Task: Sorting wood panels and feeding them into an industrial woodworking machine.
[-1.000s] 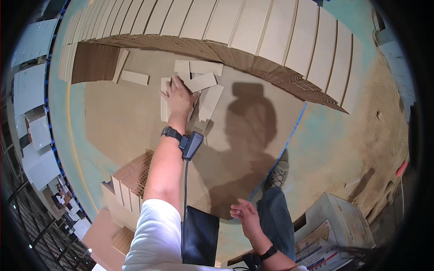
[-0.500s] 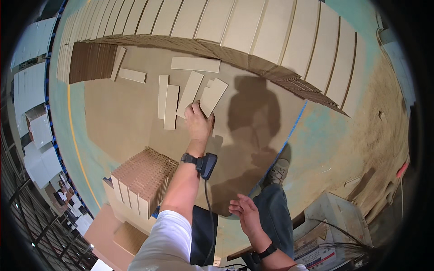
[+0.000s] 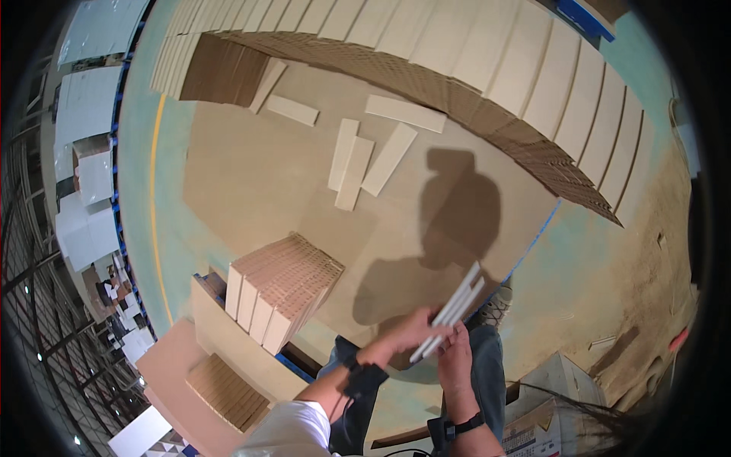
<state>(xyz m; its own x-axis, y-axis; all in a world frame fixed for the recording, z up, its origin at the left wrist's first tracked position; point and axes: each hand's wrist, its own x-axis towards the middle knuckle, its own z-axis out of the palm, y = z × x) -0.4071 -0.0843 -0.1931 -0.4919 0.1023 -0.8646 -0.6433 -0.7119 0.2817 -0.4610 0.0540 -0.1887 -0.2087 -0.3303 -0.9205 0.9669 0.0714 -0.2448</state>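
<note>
Several narrow pale boards (image 3: 459, 302) are bunched together in front of my knees, tilted and seen nearly edge-on. My left hand (image 3: 411, 329) is closed around them from the left. At their lower end my right hand (image 3: 455, 359) also grips them, with its fingers partly hidden behind the boards. Beyond my hands, flat on the brown sheet (image 3: 251, 171) over the floor, lie three similar boards (image 3: 391, 158) close together, two of them overlapping. Another board (image 3: 405, 113) lies farther back, near the long row.
A long curved row of cream panels with honeycomb edges (image 3: 426, 38) bounds the far side. A block of honeycomb pieces (image 3: 285, 286) stands on a low support at left. More boards (image 3: 292, 110) lie at the far left. A carton (image 3: 544, 426) sits at lower right.
My left hand has lifted the boards off the brown sheet and drawn them back toward me. My right hand has closed on them too. The view has shifted.
</note>
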